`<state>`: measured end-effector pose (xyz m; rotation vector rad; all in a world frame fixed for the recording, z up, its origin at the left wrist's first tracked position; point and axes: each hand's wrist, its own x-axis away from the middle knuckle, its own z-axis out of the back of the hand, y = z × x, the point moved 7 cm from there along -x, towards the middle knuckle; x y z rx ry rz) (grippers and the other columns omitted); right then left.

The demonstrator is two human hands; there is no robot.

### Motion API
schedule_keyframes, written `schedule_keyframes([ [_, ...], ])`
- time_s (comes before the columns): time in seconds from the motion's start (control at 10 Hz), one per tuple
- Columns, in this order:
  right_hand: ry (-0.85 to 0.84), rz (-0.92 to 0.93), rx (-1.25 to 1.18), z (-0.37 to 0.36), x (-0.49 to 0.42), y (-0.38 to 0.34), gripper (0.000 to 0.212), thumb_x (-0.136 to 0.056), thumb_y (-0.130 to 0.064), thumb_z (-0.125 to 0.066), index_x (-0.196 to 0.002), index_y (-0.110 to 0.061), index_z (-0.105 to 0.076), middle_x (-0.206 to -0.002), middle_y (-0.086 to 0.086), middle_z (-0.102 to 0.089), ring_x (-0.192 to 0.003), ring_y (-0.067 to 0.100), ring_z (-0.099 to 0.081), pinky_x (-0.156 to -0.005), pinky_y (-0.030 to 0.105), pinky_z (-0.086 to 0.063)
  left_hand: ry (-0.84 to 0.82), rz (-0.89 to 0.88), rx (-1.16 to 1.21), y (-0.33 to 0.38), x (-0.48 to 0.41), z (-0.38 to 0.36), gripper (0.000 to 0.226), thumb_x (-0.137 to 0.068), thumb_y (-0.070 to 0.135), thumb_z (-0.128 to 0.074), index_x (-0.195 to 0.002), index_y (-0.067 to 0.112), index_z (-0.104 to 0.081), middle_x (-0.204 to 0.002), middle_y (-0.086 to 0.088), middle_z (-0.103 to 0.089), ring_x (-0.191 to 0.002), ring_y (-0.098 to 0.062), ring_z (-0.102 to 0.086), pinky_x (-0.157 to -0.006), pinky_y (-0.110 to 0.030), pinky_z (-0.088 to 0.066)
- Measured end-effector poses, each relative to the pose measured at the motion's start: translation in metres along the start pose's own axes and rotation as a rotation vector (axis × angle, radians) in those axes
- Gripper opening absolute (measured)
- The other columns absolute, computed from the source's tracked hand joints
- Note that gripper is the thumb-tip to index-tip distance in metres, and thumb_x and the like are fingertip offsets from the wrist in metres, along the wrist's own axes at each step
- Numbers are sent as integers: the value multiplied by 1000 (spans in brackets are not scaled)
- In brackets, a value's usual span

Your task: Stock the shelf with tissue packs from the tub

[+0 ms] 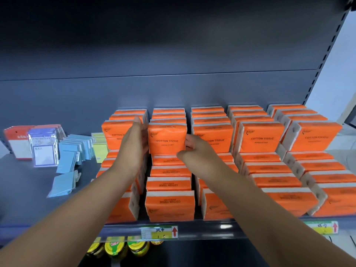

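On the grey metal shelf (28,185), second column from the left, an orange plastic-wrapped tissue pack (167,139) stands upright on the top tier. The left hand (133,149) lies flat, fingers straight, against its left side. The right hand (196,151) curls its fingers on the right edge, thumb at the bottom corner. Square it flush with the neighbouring orange packs (213,138), press evenly from both sides, and release gently so it does not tip forward. No tub is in view.
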<state>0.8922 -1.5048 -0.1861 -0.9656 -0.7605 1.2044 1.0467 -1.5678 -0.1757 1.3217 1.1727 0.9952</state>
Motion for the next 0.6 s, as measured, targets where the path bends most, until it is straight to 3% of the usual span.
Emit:
schedule_keyframes([
  [0.3, 56, 21, 71, 1, 3, -6, 20, -93, -17, -57, -110, -26, -61, -102, -3, -69, -81, 15, -69, -73, 35, -60, -7, -24, 5, -9, -5, 2, 43, -112, 46, -27, -102, 31, -66, -75, 31, -73, -70, 15, -68, -75, -21, -47],
  [0.4, 92, 24, 94, 1, 5, -5, 6, -93, -20, -57, -98, -20, -60, -87, 3, -68, -65, 15, -60, -57, 29, -46, 52, -17, -68, -10, 2, 5, 36, -111, 44, -35, -104, 29, -68, -82, 26, -75, -86, 8, -71, -77, -19, -53],
  [0.5, 210, 58, 124, 11, 9, -9, 12, -97, -28, -56, -91, -17, -58, -76, -1, -61, -58, 13, -54, -54, 26, -37, 179, -97, -237, -8, 8, 17, 22, -105, 43, -51, -117, 28, -62, -108, 7, -73, -107, -13, -68, -90, -31, -52],
  [0.6, 325, 68, 87, 17, 31, -11, 21, -99, -34, -54, -85, -20, -61, -66, -3, -59, -54, 10, -55, -50, 29, -43, 379, -330, -452, 9, 46, 34, 10, -101, 25, -57, -95, 31, -63, -89, 13, -70, -84, -6, -65, -75, -29, -49],
])
